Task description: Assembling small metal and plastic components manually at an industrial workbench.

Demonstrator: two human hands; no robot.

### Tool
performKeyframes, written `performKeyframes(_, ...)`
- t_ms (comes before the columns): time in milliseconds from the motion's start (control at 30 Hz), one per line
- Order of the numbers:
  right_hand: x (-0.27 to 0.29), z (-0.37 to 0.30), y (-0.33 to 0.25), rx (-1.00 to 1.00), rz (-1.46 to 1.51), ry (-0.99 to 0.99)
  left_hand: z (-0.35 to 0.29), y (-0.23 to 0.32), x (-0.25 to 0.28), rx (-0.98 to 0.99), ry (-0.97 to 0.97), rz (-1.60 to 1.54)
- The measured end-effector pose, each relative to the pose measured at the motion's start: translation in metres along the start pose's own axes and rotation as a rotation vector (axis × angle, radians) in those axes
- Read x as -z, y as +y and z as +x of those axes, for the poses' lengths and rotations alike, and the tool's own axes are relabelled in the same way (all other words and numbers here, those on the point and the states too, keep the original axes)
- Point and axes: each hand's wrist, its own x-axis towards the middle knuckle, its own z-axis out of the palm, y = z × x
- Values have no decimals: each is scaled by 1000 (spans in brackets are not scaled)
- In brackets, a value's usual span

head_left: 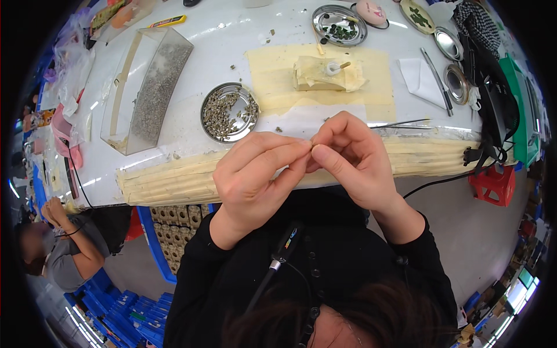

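My left hand (255,171) and my right hand (358,165) meet above the table's front edge. Thumb and fingers of each are pinched together, fingertip to fingertip. A tiny piece seems to be between them, too small and too covered to name. Just beyond my left hand stands a round metal dish (239,123) of small grey-brown bits. Past my right hand, a cream block (316,82) wrapped in tape carries a small white cup (333,69) with a short brown stick in it.
At left stands a clear plastic box (119,113) part full of grey grains. A metal plate (322,20) with dark green pieces is at the back. Tweezers (436,78) lie on the right beside a white cloth (419,81). Another person (75,249) sits at far left.
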Motion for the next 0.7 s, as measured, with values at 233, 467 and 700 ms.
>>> performKeyframes(233, 11, 4, -7, -215, 225, -67, 3, -7, 1, 60, -64, -222)
performKeyframes(467, 5, -1, 2, -10, 31, 20, 4, 1, -2, 74, -37, -43)
performKeyframes(700, 3, -1, 1, 27, -39, 46, 5, 0, -2, 3, -38, -15)
